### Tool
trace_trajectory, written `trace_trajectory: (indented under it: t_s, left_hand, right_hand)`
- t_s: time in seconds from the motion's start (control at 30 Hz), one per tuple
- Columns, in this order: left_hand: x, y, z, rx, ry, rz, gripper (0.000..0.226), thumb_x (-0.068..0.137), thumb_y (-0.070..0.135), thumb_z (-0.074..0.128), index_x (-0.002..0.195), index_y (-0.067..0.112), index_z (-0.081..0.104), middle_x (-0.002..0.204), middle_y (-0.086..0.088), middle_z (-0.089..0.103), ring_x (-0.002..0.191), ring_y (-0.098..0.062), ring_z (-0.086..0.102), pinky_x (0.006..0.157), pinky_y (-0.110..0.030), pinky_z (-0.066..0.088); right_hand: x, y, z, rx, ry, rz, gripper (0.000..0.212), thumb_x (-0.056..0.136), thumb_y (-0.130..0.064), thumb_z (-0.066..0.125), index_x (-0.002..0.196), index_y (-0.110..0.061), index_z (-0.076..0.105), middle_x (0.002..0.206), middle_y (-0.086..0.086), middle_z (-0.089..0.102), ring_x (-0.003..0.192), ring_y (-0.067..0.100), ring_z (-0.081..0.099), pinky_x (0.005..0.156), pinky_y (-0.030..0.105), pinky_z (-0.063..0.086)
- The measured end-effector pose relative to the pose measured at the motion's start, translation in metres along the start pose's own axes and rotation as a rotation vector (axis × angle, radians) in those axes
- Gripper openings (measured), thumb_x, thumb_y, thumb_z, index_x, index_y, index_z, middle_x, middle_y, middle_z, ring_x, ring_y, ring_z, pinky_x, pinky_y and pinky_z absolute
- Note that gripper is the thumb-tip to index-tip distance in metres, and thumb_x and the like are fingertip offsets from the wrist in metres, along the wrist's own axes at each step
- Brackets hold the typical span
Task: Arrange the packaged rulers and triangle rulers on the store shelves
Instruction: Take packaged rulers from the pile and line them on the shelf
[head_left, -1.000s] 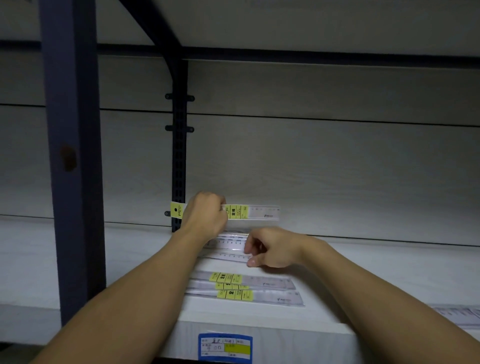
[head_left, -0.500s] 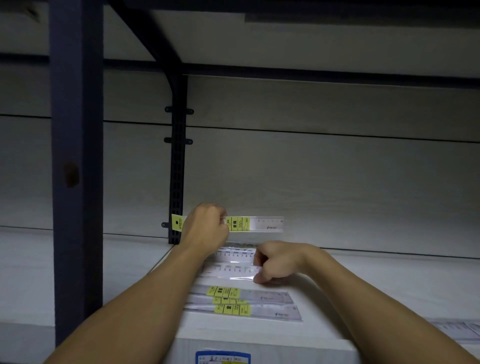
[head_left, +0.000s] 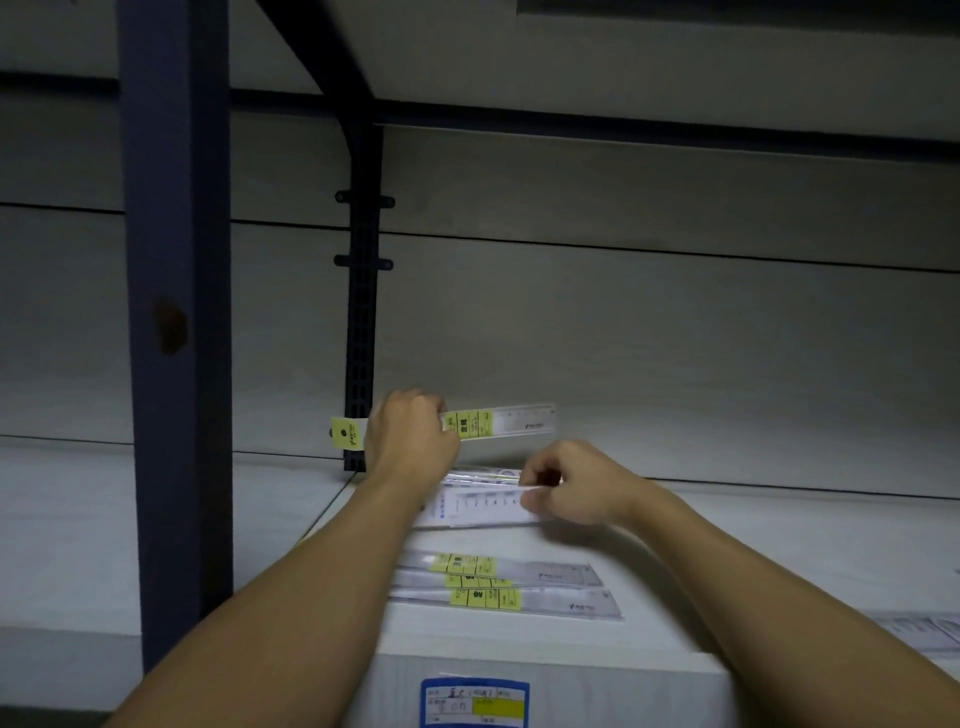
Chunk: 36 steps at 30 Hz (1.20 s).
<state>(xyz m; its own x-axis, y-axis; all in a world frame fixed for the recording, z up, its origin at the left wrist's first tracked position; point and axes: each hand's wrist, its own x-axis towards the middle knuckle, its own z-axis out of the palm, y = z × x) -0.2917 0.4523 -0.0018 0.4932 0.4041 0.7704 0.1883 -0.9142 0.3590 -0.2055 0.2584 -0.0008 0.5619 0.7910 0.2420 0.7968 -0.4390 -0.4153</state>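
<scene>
packaged ruler (head_left: 480, 505) scale numbered 2 to 5

The packaged rulers (head_left: 506, 587) lie in clear, glossy plastic sleeves with yellow paper labels. The shelf (head_left: 779, 545) looks like matt, pale wood-grain board, and the upright post (head_left: 174, 312) like dark painted metal.

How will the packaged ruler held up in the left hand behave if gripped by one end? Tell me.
The ruler probably stays stiff: it juts straight out of the left hand without sagging. It looks thin, so likely light. Its glossy sleeve may be slippery.
</scene>
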Motion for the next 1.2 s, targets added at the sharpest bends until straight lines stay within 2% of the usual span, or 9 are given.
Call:
trace_trajectory:
  t_s: [0.17, 0.27, 0.47, 0.63, 0.83, 0.97, 1.07, 1.13, 1.2]
  left_hand:
    - [-0.003, 0.008, 0.006, -0.047, -0.034, 0.032, 0.022, 0.078, 0.0, 0.053, 0.086, 0.01, 0.071, 0.087, -0.003, 0.063, 0.09, -0.023, 0.052, 0.075, -0.033, 0.044]
    - [-0.004, 0.017, 0.003, -0.036, -0.05, 0.09, 0.024, 0.079, -0.003, 0.052, 0.087, 0.01, 0.071, 0.084, 0.0, 0.06, 0.087, -0.02, 0.05, 0.081, -0.034, 0.046]
    - [-0.002, 0.035, -0.004, 0.001, -0.119, 0.135, 0.023, 0.07, -0.004, 0.05, 0.063, 0.018, 0.049, 0.069, 0.001, 0.053, 0.074, -0.023, 0.05, 0.06, -0.029, 0.032]
    - [-0.005, 0.069, 0.008, -0.023, -0.166, 0.09, 0.028, 0.07, -0.003, 0.049, 0.059, 0.022, 0.041, 0.065, -0.001, 0.049, 0.069, -0.027, 0.05, 0.058, -0.029, 0.033]
    - [-0.008, 0.132, 0.041, 0.009, -0.161, 0.101, 0.019, 0.07, 0.001, 0.049, 0.059, 0.016, 0.049, 0.069, -0.004, 0.055, 0.069, -0.029, 0.053, 0.056, -0.03, 0.036]
    - [-0.016, 0.162, 0.059, 0.014, -0.185, 0.078, 0.021, 0.071, 0.003, 0.048, 0.058, 0.019, 0.049, 0.068, -0.002, 0.056, 0.069, -0.027, 0.053, 0.057, -0.029, 0.038]
    - [-0.015, 0.175, 0.065, 0.018, -0.218, 0.09, 0.019, 0.072, 0.006, 0.047, 0.06, 0.02, 0.052, 0.07, -0.001, 0.059, 0.069, -0.027, 0.056, 0.06, -0.032, 0.047]
    - [-0.012, 0.185, 0.064, 0.023, -0.246, 0.111, 0.018, 0.072, 0.008, 0.046, 0.06, 0.02, 0.052, 0.07, 0.0, 0.059, 0.069, -0.027, 0.056, 0.062, -0.035, 0.051]
    - [-0.006, 0.195, 0.061, 0.025, -0.274, 0.124, 0.018, 0.073, 0.007, 0.046, 0.061, 0.018, 0.053, 0.069, -0.001, 0.058, 0.072, -0.028, 0.056, 0.064, -0.036, 0.051]
  right_hand:
    - [-0.004, 0.005, -0.015, -0.085, 0.129, 0.029, 0.014, 0.083, -0.013, 0.068, 0.07, -0.02, 0.069, 0.064, -0.009, 0.061, 0.056, 0.0, 0.05, 0.053, 0.01, 0.038]
    - [-0.009, 0.01, -0.024, -0.125, 0.172, 0.045, 0.017, 0.08, -0.012, 0.068, 0.066, -0.023, 0.067, 0.063, -0.008, 0.061, 0.057, 0.002, 0.05, 0.05, 0.01, 0.037]
    - [-0.032, 0.025, -0.058, -0.149, 0.195, -0.004, 0.011, 0.073, -0.008, 0.066, 0.063, -0.013, 0.069, 0.054, -0.007, 0.056, 0.052, 0.003, 0.047, 0.054, 0.023, 0.042]
    - [-0.056, 0.063, -0.092, -0.145, 0.204, 0.005, 0.006, 0.068, -0.009, 0.067, 0.067, -0.01, 0.073, 0.051, -0.006, 0.055, 0.053, 0.006, 0.048, 0.052, 0.024, 0.043]
    - [-0.085, 0.123, -0.125, -0.127, 0.154, -0.005, 0.006, 0.066, -0.011, 0.067, 0.068, -0.01, 0.073, 0.054, -0.005, 0.055, 0.054, 0.007, 0.047, 0.054, 0.025, 0.042]
    - [-0.102, 0.154, -0.139, -0.074, 0.124, -0.003, 0.007, 0.067, -0.01, 0.065, 0.069, -0.007, 0.071, 0.053, -0.006, 0.054, 0.053, 0.006, 0.046, 0.054, 0.025, 0.041]
    - [-0.113, 0.166, -0.149, -0.042, 0.064, 0.013, 0.008, 0.069, -0.011, 0.064, 0.069, -0.01, 0.072, 0.054, -0.001, 0.059, 0.05, 0.011, 0.051, 0.051, 0.029, 0.047]
    - [-0.118, 0.169, -0.157, -0.032, -0.024, 0.025, 0.009, 0.072, -0.013, 0.066, 0.068, -0.016, 0.074, 0.058, -0.002, 0.066, 0.055, 0.014, 0.059, 0.057, 0.032, 0.053]
    - [-0.123, 0.17, -0.163, 0.017, -0.125, 0.024, 0.009, 0.077, -0.012, 0.071, 0.07, -0.017, 0.075, 0.062, -0.009, 0.066, 0.063, 0.006, 0.059, 0.065, 0.028, 0.051]
